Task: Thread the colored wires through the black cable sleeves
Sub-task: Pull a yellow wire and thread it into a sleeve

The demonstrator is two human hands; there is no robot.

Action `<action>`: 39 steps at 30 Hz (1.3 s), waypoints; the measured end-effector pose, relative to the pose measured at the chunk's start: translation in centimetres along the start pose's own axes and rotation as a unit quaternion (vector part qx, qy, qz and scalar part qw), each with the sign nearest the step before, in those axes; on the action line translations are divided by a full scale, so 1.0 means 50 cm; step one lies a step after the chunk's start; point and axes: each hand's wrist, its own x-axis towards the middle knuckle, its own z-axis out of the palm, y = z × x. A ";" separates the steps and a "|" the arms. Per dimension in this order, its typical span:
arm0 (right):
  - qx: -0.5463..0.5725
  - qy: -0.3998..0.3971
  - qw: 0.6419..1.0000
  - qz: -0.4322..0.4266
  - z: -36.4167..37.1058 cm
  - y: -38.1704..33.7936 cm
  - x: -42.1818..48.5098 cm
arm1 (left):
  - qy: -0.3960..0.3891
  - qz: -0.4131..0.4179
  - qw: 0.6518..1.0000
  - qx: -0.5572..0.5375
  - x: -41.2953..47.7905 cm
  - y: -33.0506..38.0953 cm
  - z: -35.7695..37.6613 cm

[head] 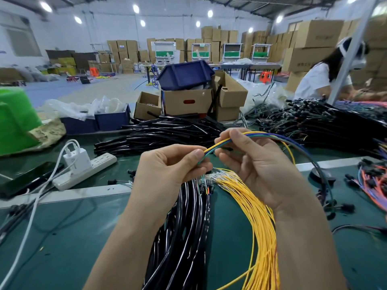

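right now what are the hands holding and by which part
Both hands pinch the colored wire bundle near its free end: the left hand at the tip, the right hand just behind it.

Desk [62,237] dark green; sleeves [184,216] glossy black; loose wire bundle [257,216] yellow; pinched wires [240,139] yellow, green, blue; bin [185,75] navy.

The person's body shows only as two arms. The left hand [167,164] and the right hand [257,170] are bare, as the rig line says. The left forearm [129,237] and the right forearm [310,248] are bare too, from the wrist to the bottom edge of the picture. The left thumbnail [198,152] is cut short and plain, and so is the right thumbnail [236,133]. Both forearms are slender and smooth, and widen toward the elbow.
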 end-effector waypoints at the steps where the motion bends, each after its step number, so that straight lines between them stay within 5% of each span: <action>1: -0.003 -0.004 1.000 0.000 0.003 0.000 0.000 | 0.002 -0.006 1.000 -0.025 -0.001 0.002 0.002; 10: 0.104 0.025 0.994 -0.011 0.010 -0.007 0.005 | -0.112 -0.129 0.940 -0.295 -0.012 0.038 0.006; 29: 0.077 -0.017 0.997 -0.014 0.018 0.000 0.003 | -0.083 -0.116 0.943 -0.300 -0.012 0.020 0.024; 33: 0.046 -0.004 0.999 -0.026 0.013 0.001 0.005 | -0.070 -0.078 0.970 -0.220 -0.008 0.015 0.016; 39: -0.088 -0.022 0.995 -0.040 -0.003 0.012 0.007 | -0.089 0.017 0.988 0.123 -0.010 0.014 -0.011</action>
